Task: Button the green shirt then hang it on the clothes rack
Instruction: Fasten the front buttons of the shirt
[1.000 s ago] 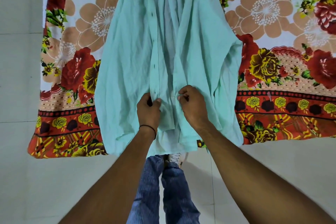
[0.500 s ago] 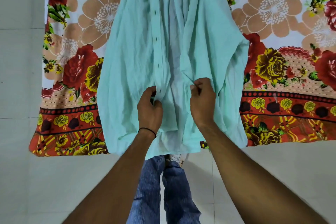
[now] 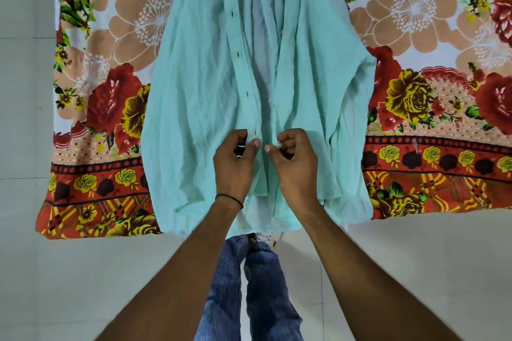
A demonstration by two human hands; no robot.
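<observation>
- Pale-grey tiled floor (image 3: 25,257) surrounds a floral blanket (image 3: 110,108).
- Unbuttoned green shirt (image 3: 199,77) lies on it, hem nearest.
- Near the hem, left hand (image 3: 235,166) pinches its left edge, right hand (image 3: 295,166) its right.

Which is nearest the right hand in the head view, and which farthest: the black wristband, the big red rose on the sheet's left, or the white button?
1. White button on the green shirt, pinched in the right hand's fingertips.
2. Black wristband, on the left hand's wrist.
3. Big red rose, far left on the sheet.
</observation>
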